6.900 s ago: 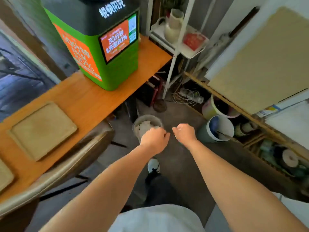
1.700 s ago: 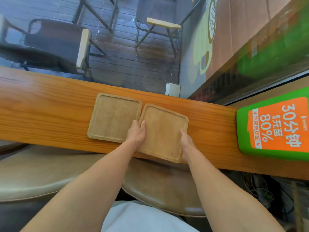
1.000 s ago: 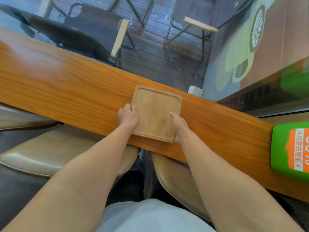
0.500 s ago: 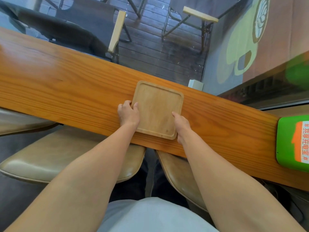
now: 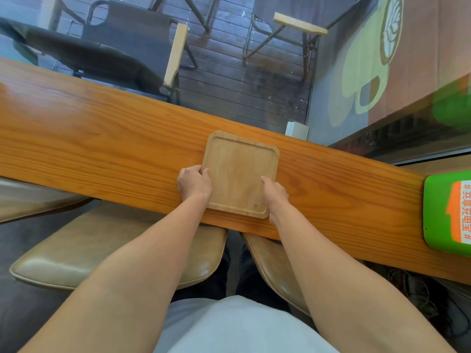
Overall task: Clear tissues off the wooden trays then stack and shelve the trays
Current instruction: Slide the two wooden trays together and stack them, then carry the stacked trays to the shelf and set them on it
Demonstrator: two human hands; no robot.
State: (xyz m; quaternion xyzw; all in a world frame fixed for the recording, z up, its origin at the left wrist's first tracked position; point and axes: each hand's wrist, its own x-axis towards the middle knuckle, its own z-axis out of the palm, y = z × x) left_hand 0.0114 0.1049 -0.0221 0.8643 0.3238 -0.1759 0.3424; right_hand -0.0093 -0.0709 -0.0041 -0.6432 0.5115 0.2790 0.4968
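Note:
A square wooden tray (image 5: 239, 171) with a raised rim lies on the orange wooden counter (image 5: 102, 149). Earlier two trays lay side by side; now only one outline shows, so they sit stacked. No tissue is on it. My left hand (image 5: 195, 183) grips the tray's left edge near the front corner, thumb on the rim. My right hand (image 5: 275, 194) holds the right edge near the front right corner, thumb on top. The lower tray is hidden under the top one.
A green and orange machine (image 5: 448, 215) stands on the counter at the far right. Two tan padded stools (image 5: 122, 248) sit under the counter's near edge. Behind the counter is a window with dark chairs (image 5: 122, 47) outside. A small white block (image 5: 297, 129) stands at the counter's back edge.
Over the last second the hands and the stack have stayed nearly still. About 1.7 s ago two trays lay side by side; now they are one stack.

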